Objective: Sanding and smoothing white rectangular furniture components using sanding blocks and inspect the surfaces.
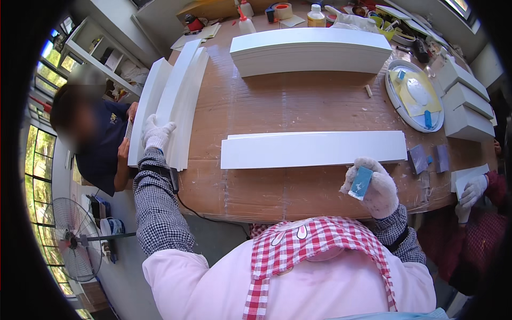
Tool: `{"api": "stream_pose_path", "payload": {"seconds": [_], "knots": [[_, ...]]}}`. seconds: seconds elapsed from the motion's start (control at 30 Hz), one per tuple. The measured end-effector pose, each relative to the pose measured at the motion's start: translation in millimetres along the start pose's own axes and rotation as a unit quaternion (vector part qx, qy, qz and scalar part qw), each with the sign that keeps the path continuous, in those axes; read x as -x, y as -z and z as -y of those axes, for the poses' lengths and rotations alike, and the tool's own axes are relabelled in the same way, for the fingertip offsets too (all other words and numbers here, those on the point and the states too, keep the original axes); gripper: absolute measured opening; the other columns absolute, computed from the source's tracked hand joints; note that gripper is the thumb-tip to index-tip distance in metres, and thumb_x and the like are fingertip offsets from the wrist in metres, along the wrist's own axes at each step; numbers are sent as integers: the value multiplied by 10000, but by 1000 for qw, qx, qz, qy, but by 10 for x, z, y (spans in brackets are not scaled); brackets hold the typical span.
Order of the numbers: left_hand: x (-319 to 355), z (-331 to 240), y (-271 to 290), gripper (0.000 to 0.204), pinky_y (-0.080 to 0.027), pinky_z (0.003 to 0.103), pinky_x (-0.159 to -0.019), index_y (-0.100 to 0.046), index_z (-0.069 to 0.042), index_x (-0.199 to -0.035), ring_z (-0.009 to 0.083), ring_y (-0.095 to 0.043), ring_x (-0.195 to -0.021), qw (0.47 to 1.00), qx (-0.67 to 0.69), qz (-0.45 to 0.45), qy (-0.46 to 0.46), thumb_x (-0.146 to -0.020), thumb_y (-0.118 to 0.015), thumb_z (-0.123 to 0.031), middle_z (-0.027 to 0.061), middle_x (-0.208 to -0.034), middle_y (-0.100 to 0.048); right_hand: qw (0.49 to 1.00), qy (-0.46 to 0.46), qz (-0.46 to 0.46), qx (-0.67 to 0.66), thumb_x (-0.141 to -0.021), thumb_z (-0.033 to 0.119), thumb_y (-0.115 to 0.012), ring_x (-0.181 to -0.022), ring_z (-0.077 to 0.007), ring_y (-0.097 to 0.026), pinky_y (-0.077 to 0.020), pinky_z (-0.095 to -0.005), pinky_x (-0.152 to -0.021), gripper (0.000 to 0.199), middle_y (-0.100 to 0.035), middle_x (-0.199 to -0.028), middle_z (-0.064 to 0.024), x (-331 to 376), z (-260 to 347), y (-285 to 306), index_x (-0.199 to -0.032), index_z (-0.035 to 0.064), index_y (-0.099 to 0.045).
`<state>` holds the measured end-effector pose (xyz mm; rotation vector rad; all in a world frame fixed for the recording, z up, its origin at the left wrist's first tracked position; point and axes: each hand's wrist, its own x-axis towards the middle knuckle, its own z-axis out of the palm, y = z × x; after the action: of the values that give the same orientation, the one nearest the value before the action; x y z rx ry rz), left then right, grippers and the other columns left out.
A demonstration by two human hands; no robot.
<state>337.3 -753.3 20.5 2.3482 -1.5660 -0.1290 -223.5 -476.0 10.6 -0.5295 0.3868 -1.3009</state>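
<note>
White-gloved, my right hand (380, 186) pinches a small blue rectangular block (360, 183) with white smudges on it. It is just past the near right corner of a short stack of long white boards (314, 150) lying crosswise in front of me. At the left, my left hand (157, 133), also gloved, reaches onto another group of long white boards (184, 106). Its thumb points right over a raised white board (178, 80), and its fingers are on that board's near part. The undersides of those fingers are hidden.
A taller stack of white boards (312, 50) stands at the far side. On the right are a round white tray (392, 101) with a yellow sheet, white boxes (469, 122) and grey-blue blocks (418, 159). A co-worker (98, 128) faces the left boards; another person's gloved hands (472, 192) are at right.
</note>
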Motion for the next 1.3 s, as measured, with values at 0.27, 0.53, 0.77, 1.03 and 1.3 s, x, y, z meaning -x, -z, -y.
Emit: {"api": "stream_pose_path", "payload": {"seconds": [0.27,0.53,0.77,1.03,1.3], "knots": [[746,-1024,-94,943,-385,413,-1140,-394,-44,-1498,343,-462,-1369,963,61,-8,-263,-722,-882,-265,200,-1456,-500,997,-12,-23,-74,-990,169,-611,-1057,-284,-687,-589,-369,-905,521,-633,-1189,-248,-58,-41,-47,-1423,-26,-397],[3037,-2291,-424,966,-425,477,-1097,-397,-110,-1490,354,-484,-1329,681,349,72,-640,-703,-915,-323,176,-1408,-497,980,-111,-88,140,-1021,254,-566,-1027,-171,-627,-527,-265,-924,460,-612,-1196,-124,-209,-289,-260,-1372,-33,-491],[2897,-2165,-465,474,-482,435,-1006,-628,-50,-1210,333,-591,-1193,703,416,108,-566,-814,-840,-202,156,-1217,-635,674,182,-165,696,-923,186,-649,-1108,-249,-640,-522,-330,-941,335,-650,-1215,-188,134,233,22,-1202,1,-655],[2237,-1009,-672,467,-443,408,-1088,-626,-43,-1261,293,-519,-1294,896,314,13,-313,-819,-773,-16,153,-1370,-554,237,-105,-381,887,-821,375,-705,-1301,-377,-509,-400,-439,-1104,624,-508,-1440,-221,695,1178,1146,-1404,200,-568],[2422,-921,-1054,517,-394,407,-1122,-547,-40,-1368,303,-466,-1355,854,448,-3,-265,-881,-716,-15,175,-1458,-483,386,110,-424,812,-839,345,-725,-1236,-339,-569,-433,-395,-1072,591,-590,-1349,-194,477,1286,911,-1353,79,-606]]}}
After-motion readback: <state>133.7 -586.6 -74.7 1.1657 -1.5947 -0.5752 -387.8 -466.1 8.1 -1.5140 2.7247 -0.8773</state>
